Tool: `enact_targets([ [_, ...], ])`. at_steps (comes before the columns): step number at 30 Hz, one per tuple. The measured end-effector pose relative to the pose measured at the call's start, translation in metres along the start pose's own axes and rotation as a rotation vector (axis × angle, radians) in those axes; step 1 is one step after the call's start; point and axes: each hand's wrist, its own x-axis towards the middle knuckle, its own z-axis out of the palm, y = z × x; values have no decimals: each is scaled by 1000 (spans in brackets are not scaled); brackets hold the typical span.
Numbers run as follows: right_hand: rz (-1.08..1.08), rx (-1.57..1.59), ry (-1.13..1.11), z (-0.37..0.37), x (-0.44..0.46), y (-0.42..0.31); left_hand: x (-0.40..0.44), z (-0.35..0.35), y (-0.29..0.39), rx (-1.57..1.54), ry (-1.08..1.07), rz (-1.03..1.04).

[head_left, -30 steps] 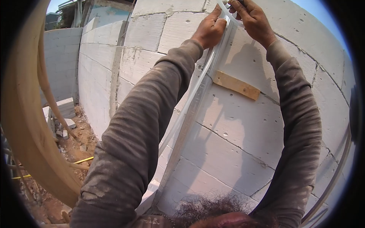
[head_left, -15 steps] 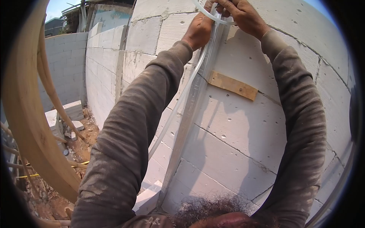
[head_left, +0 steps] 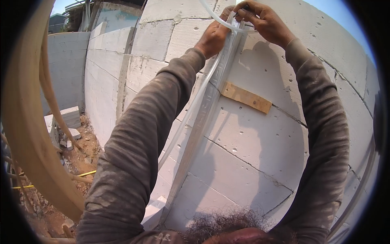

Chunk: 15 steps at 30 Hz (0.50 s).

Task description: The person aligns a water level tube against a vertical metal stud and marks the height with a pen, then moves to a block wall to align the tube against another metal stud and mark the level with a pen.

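Both arms reach up to the top of a long, pale metal strip [head_left: 200, 118] that leans along the block wall [head_left: 243, 130]. My left hand [head_left: 214, 36] is closed on a clear plastic tube [head_left: 185, 122] at the strip's upper end. The tube curls in a loop above and hangs down beside the strip. Close by on the right, my right hand [head_left: 269, 23] is pinched at the same spot, with a small dark thing at its fingertips that is too small to name. A short wooden piece [head_left: 246, 97] sits against the wall below my hands.
A thick curved-looking wooden post [head_left: 28, 122] stands close on the left, with thin wooden poles [head_left: 50, 91] behind it. White blocks [head_left: 70, 117] and rubble lie on the dirt below. A yellow line [head_left: 87, 173] crosses the ground. More block wall [head_left: 65, 67] rises behind.
The view has shifted slightly, and the wall and wooden piece appear a little to the left and lower. Both hands stay at the strip's top, the right one a bit farther right.
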Motion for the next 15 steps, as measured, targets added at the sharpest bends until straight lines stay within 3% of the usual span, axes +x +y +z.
enact_targets([
  [6,57,-216,-16,-6,4,-3,-3,1,-2,-67,57,-46],
  [15,188,-182,31,-2,-7,-27,-5,1,-5,-60,54,-55],
])
